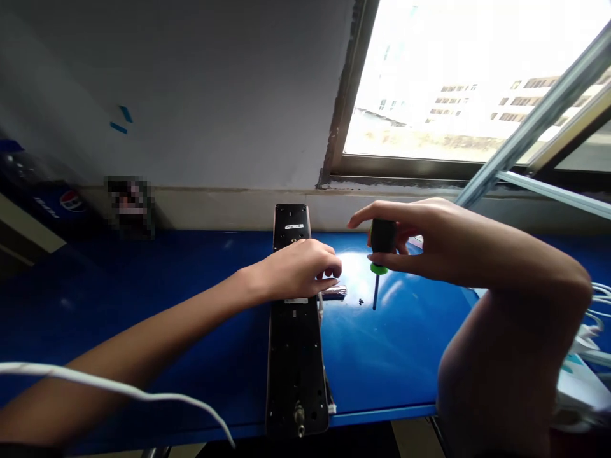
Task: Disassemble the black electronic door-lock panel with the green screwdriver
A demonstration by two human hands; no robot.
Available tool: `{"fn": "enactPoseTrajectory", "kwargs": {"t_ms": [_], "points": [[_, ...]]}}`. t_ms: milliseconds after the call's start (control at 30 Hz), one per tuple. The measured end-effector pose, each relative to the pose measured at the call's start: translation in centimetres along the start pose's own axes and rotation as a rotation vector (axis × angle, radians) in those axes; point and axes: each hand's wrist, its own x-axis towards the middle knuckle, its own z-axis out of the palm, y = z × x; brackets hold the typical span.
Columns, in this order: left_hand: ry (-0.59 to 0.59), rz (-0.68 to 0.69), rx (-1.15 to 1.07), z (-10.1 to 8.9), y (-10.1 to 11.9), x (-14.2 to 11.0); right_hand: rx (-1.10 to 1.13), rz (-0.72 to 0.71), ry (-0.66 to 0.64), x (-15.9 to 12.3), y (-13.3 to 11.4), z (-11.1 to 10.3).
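A long, narrow black device (294,362) lies lengthwise on the blue table, with small holes, white labels and a metal fitting at its near end. My left hand (305,268) is over its middle, fingers curled together at the right edge; what they hold, if anything, is hidden. Above the table to the right, my right hand (420,238) grips a short screwdriver (383,236) by its black and green handle, the shaft pointing down. Some tiny dark screws (361,301) lie on the table left of its tip. A shiny, dark, flat object (335,292) sits beside the device.
The blue table (391,375) meets a wall below a window (429,95). Metal bars (529,108) slant across the right side. A Pepsi bottle (57,197) stands at far left. One white cable (119,389) crosses my left forearm; white cables (599,299) lie at right.
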Motion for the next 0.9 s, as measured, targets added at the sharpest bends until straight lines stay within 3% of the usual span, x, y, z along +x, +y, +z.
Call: {"fn": "enactPoseTrajectory", "kwargs": {"t_ms": [100, 200, 333, 600, 900], "points": [[-0.170, 0.016, 0.124, 1.3, -0.3, 3.5, 0.021, 0.107, -0.086, -0.8, 1.1, -0.4], [-0.286, 0.037, 0.172, 3.4, -0.9, 6.2, 0.015, 0.155, -0.074, -1.3, 1.5, -0.8], [-0.362, 0.071, 0.176, 5.9, -1.5, 8.3, 0.009, 0.157, -0.045, -1.9, 1.9, -1.3], [-0.433, 0.057, 0.192, 7.8, -1.5, 9.8, 0.018, 0.186, -0.003, -3.0, 3.3, -1.9], [-0.450, 0.026, 0.169, 7.1, -1.6, 9.6, 0.029, 0.199, -0.004, -3.2, 3.0, -2.1]]}}
